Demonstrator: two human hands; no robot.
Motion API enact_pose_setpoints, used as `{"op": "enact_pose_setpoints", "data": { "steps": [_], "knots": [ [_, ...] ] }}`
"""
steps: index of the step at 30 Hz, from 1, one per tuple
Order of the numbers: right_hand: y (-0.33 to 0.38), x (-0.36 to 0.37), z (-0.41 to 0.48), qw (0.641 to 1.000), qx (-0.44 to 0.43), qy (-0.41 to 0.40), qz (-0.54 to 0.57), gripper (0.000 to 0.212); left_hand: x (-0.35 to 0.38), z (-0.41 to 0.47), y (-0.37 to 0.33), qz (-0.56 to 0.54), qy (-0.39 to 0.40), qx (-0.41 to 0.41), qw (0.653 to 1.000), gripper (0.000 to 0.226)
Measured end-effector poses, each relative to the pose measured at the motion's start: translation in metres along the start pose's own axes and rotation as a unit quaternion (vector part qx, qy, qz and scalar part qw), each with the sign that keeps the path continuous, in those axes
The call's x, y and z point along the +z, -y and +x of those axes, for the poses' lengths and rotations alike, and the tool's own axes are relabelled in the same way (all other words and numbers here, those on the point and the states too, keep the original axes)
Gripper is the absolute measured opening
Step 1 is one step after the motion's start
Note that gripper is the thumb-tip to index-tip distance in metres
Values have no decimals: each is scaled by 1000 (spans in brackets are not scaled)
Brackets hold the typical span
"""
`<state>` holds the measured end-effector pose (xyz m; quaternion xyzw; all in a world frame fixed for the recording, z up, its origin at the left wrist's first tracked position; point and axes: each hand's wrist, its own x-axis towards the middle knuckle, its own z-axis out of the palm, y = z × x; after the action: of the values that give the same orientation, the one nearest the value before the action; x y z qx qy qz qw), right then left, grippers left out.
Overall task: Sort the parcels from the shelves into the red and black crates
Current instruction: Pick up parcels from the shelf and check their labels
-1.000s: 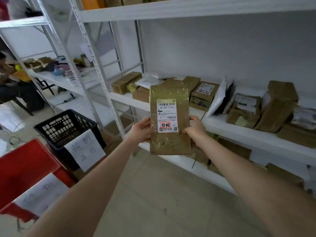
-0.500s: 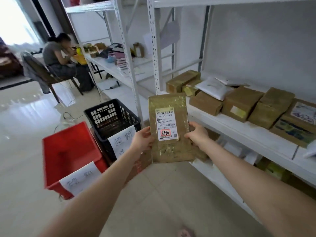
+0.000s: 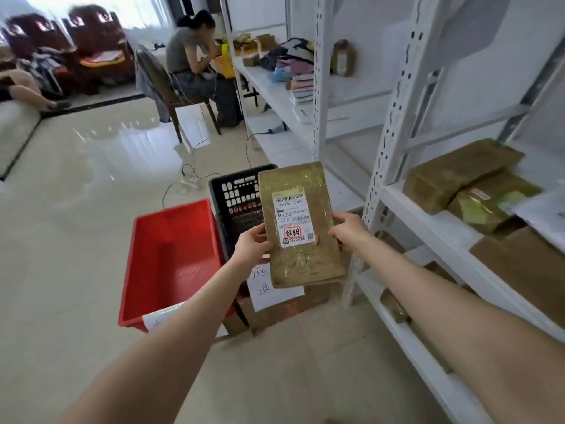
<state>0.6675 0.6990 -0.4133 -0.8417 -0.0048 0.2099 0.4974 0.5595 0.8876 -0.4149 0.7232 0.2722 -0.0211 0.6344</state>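
My left hand (image 3: 252,249) pinches one long edge, right hand (image 3: 348,232) the other | parcel (image 3: 301,224) upright in the air before the black crate (image 3: 235,197) | red crate (image 3: 171,261) shows nothing inside | shelf parcels (image 3: 458,172) waiting: sorting barely begun, I reckon

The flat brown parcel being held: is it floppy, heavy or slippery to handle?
The parcel is probably fairly stiff: it stands upright without sagging, gripped only at its side edges by the left hand and right hand. It looks thin, so likely light for its area. Its glossy tape wrap could be somewhat slippery.
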Motion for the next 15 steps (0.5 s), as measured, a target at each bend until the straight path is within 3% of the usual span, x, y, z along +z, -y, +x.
{"op": "enact_pose_setpoints", "data": {
  "steps": [7,15],
  "knots": [
    [42,70,102,999,13,46,-10,65,-54,98,1,-36,-42,-31,998,57],
    [63,157,236,995,73,55,-47,59,-108,247,28,-36,-28,-94,994,67]
  ]
}}
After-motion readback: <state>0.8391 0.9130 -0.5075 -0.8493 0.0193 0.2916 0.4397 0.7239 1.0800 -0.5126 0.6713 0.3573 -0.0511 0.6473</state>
